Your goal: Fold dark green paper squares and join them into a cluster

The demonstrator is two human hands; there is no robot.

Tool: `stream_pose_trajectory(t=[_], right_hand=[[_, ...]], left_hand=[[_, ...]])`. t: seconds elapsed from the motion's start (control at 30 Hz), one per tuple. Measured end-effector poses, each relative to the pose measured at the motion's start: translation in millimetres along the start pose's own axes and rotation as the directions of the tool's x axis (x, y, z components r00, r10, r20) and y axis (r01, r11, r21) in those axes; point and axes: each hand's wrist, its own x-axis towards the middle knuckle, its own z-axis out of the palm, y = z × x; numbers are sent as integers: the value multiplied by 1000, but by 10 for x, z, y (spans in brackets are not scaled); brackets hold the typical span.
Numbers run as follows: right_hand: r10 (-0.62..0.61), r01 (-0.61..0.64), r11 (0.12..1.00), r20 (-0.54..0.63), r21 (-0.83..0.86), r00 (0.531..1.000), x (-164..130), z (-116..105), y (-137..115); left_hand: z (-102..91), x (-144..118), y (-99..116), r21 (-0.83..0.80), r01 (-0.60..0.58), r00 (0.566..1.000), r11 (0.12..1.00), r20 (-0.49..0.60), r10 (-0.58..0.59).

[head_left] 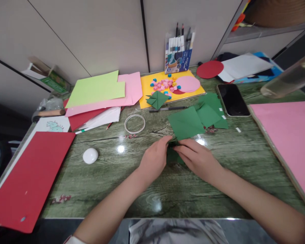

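Note:
My left hand (155, 156) and my right hand (197, 156) meet at the middle of the green wood-grain table (132, 189), both pressing a small folded piece of dark green paper (173, 155) that is mostly hidden under the fingers. Just beyond the fingertips lies a larger folded green sheet (186, 123), with more green sheets (210, 110) behind it to the right. A finished folded green shape (157, 99) rests on the yellow sheet (144, 91) at the back.
A red sheet (27, 176) overhangs the front left edge. A white round object (90, 155), a tape ring (134, 123), a black pen (167, 108), a phone (232, 100), a pink board (289, 142), stacked coloured paper (99, 89) and a marker pack (178, 54) surround the hands.

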Motion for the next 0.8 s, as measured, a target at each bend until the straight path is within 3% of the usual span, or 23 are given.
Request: stream_pose_trajectory(t=[0.33,0.47,0.57,0.67,0.8], right_hand=[[-3,0,995,27,96,1000,41,-68,40],[141,-140,971,7,192,990,72,-77,26],[291,-282,925,2,256,957,95,-81,18],[397,-385,881,14,276,918,108,-71,23],[434,-424,860,27,283,900,109,-41,33]], left_hand=[[-111,80,60,-269,184,979,945,131,-154],[-145,128,83,-344,322,946,882,149,-287],[-129,151,74,-399,412,911,819,175,-373],[-116,160,58,-421,455,890,785,212,-403],[-129,150,73,-366,446,894,817,217,-391]])
